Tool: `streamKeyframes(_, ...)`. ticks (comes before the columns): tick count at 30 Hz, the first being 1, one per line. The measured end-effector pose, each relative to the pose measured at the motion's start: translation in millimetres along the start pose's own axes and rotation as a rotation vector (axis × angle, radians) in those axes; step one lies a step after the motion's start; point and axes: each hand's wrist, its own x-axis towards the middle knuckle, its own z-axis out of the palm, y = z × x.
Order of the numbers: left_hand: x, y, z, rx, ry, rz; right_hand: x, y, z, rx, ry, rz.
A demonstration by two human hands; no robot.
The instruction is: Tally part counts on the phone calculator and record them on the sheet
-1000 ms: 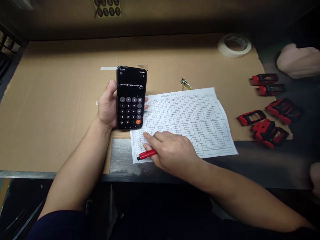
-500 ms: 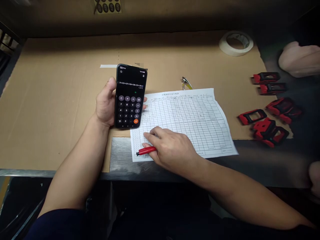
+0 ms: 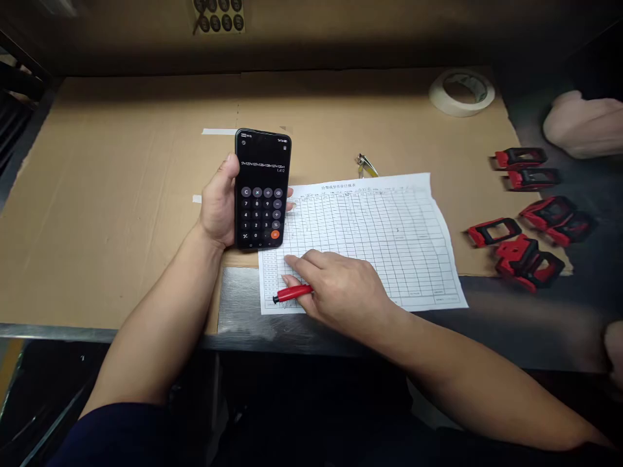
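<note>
My left hand [image 3: 221,204] is shut around a black smartphone [image 3: 263,189], which shows a calculator app with a long sum and the result 1,412. My right hand [image 3: 341,288] rests on a printed paper grid form [image 3: 379,240] and grips a red pen [image 3: 293,293]. The pen's dark tip points left, lying low over the form's lower left corner. The phone covers the form's upper left corner.
A cardboard sheet [image 3: 121,194] covers the bench, with a masking tape roll [image 3: 462,93] at the back and small metal clippers [image 3: 366,165] behind the form. Several red-and-black plastic parts [image 3: 528,259] lie at the right. A blurred pale hand or glove [image 3: 581,126] is at the right edge.
The whole view has drifted slightly, so everything sits a little further right. The phone stands more upright in my left hand. The pen stays in my right hand.
</note>
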Motion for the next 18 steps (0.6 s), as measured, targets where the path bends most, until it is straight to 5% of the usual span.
streamKeyframes(11, -4, -9, 25.7, -0.04, 0.082, 0.112, 14, -8, -3, -0.064, -0.122, 0.123)
streamKeyframes(18, -5, -10, 20.8, -0.05, 0.009, 0.042, 25, -13, -10, -0.055, -0.263, 0.13)
